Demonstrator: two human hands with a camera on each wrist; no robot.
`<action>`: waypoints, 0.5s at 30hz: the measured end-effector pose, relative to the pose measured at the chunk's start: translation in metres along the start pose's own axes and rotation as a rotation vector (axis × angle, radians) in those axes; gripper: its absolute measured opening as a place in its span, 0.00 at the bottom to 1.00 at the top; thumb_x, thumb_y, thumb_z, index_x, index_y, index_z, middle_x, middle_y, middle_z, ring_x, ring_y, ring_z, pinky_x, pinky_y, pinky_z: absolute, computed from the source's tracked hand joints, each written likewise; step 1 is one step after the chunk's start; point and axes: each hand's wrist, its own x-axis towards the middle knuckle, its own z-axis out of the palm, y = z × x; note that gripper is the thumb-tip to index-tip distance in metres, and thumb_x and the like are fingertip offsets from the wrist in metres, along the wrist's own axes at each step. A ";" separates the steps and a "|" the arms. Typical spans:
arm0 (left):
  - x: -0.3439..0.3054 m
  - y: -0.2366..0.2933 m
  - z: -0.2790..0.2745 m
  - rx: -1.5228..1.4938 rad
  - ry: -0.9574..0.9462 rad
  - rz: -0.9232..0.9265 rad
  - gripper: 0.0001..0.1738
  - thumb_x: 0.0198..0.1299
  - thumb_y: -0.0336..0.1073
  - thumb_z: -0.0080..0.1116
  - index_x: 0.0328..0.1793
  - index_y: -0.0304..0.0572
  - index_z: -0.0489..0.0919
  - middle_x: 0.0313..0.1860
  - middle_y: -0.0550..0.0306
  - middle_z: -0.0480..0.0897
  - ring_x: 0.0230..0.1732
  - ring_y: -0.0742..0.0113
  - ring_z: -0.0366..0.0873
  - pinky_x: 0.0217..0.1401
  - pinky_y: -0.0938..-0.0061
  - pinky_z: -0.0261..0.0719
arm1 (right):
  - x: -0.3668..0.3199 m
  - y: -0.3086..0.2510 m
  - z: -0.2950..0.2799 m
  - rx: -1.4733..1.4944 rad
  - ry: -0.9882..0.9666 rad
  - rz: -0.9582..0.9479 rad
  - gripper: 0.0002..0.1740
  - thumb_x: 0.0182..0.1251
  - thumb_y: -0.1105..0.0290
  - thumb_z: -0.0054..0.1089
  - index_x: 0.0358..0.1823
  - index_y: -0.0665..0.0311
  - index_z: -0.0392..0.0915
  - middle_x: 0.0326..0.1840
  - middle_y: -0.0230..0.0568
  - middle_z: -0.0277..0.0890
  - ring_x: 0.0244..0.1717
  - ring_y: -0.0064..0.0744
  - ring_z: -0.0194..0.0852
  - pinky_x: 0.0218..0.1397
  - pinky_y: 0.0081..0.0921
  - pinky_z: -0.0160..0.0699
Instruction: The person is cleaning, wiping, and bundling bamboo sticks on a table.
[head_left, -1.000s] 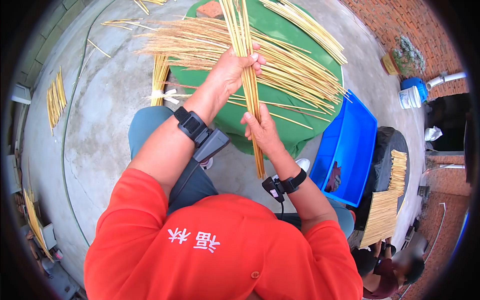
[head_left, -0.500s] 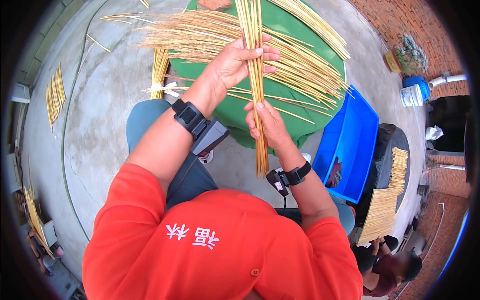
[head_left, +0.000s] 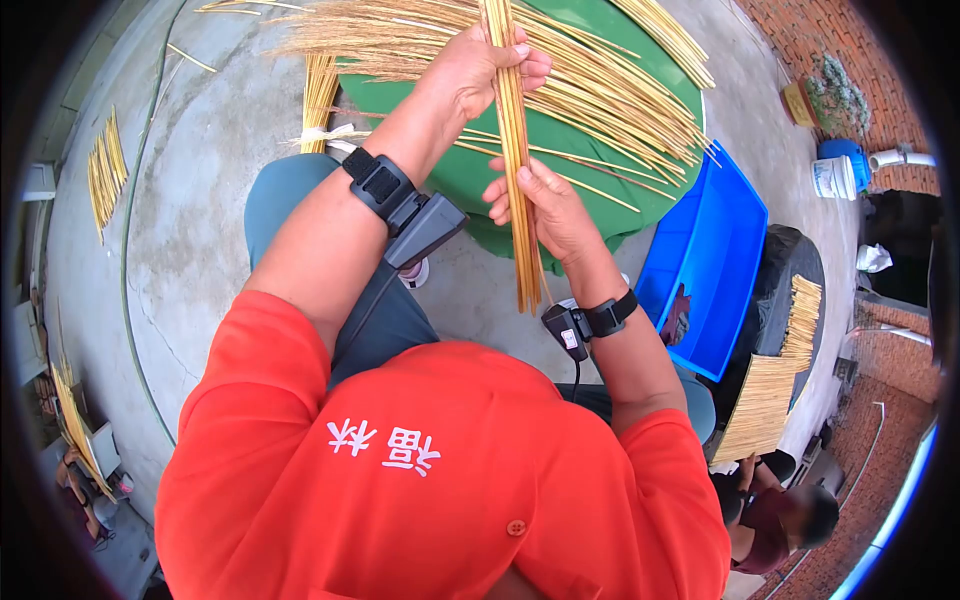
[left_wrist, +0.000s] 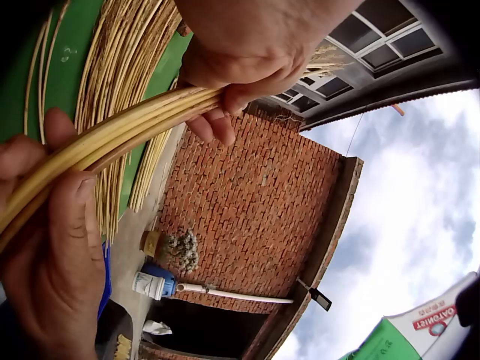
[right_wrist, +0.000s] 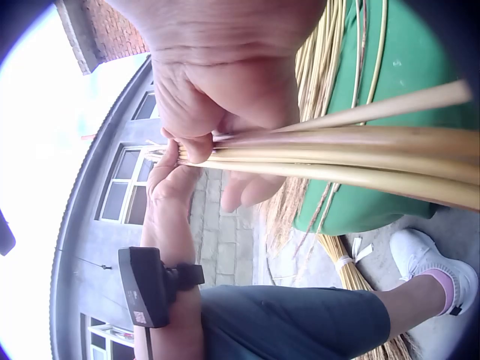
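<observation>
A narrow bundle of yellow stalks (head_left: 516, 150) runs lengthwise in front of my chest, over the edge of the green-covered table (head_left: 480, 215). My left hand (head_left: 478, 72) grips it higher up, thumb across the front and fingertips showing past the far side. Lower down, my right hand (head_left: 552, 208) holds the bundle between thumb and fingers, close to the butt ends. In the right wrist view one pale stalk (right_wrist: 397, 103) angles away from the other stalks. The left wrist view shows the stalks (left_wrist: 112, 135) bowed between both hands.
Loose feathery-topped stalks (head_left: 590, 90) spread over the table. A tied bundle (head_left: 318, 95) stands by my left knee. On the right are a blue tub (head_left: 715, 270) and a woven stalk mat (head_left: 752, 405), with a person (head_left: 775, 510) beyond. A hose (head_left: 128, 270) crosses the floor.
The upper stalks, fanned apart a second ago, now lie closer together. Both hands stay on the bundle, and the right hand's fingers have loosened a little. The head view has tilted slightly.
</observation>
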 end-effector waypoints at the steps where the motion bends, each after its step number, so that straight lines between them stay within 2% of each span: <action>1: 0.000 0.000 0.001 0.008 0.013 -0.003 0.07 0.58 0.22 0.48 0.42 0.37 0.67 0.37 0.41 0.78 0.39 0.55 0.80 0.46 0.64 0.81 | 0.000 0.003 -0.004 -0.028 -0.001 0.024 0.22 0.69 0.58 0.41 0.52 0.70 0.65 0.36 0.45 0.74 0.34 0.30 0.76 0.37 0.22 0.76; 2: 0.001 0.000 0.002 0.009 0.014 -0.005 0.07 0.58 0.22 0.48 0.42 0.37 0.67 0.37 0.41 0.78 0.39 0.55 0.80 0.46 0.64 0.81 | 0.000 0.006 -0.007 -0.055 -0.003 0.048 0.17 0.68 0.63 0.45 0.50 0.69 0.67 0.33 0.43 0.75 0.31 0.29 0.76 0.34 0.21 0.77; 5: 0.003 -0.005 -0.002 0.025 0.022 -0.041 0.08 0.58 0.22 0.48 0.44 0.37 0.68 0.39 0.39 0.78 0.40 0.54 0.80 0.46 0.64 0.81 | 0.002 0.011 -0.009 0.057 -0.042 0.029 0.14 0.67 0.65 0.48 0.47 0.70 0.68 0.31 0.40 0.75 0.28 0.28 0.76 0.31 0.20 0.77; 6: 0.012 -0.013 -0.011 -0.034 -0.009 -0.083 0.10 0.59 0.25 0.49 0.47 0.35 0.67 0.37 0.43 0.78 0.38 0.56 0.79 0.43 0.65 0.81 | 0.001 0.013 -0.009 0.072 -0.033 0.040 0.14 0.67 0.65 0.48 0.47 0.70 0.68 0.31 0.40 0.75 0.28 0.28 0.76 0.31 0.20 0.77; 7: 0.010 -0.016 -0.014 -0.096 -0.039 -0.125 0.14 0.60 0.29 0.50 0.51 0.34 0.66 0.36 0.46 0.78 0.36 0.57 0.78 0.39 0.66 0.82 | 0.001 0.013 -0.007 0.064 -0.018 0.054 0.15 0.67 0.65 0.48 0.47 0.70 0.68 0.31 0.42 0.75 0.29 0.29 0.77 0.32 0.22 0.78; 9: 0.009 -0.013 -0.013 -0.089 -0.020 -0.188 0.14 0.60 0.27 0.48 0.51 0.33 0.66 0.36 0.45 0.77 0.35 0.57 0.78 0.39 0.66 0.82 | 0.003 0.010 -0.005 0.055 -0.003 0.068 0.16 0.67 0.65 0.48 0.47 0.70 0.68 0.32 0.43 0.75 0.30 0.31 0.78 0.34 0.23 0.79; 12: 0.002 -0.007 -0.008 -0.052 0.015 -0.095 0.13 0.60 0.27 0.47 0.50 0.30 0.66 0.35 0.44 0.77 0.35 0.55 0.78 0.37 0.65 0.82 | 0.002 0.007 -0.002 0.094 -0.035 0.055 0.19 0.67 0.63 0.49 0.52 0.71 0.65 0.35 0.49 0.75 0.36 0.38 0.79 0.42 0.29 0.80; 15: 0.010 0.002 -0.020 -0.157 0.078 -0.087 0.13 0.60 0.26 0.48 0.49 0.29 0.66 0.35 0.43 0.77 0.35 0.54 0.78 0.38 0.65 0.83 | -0.005 0.008 0.000 0.038 -0.067 0.109 0.21 0.66 0.63 0.50 0.53 0.71 0.64 0.37 0.50 0.75 0.38 0.39 0.78 0.43 0.30 0.80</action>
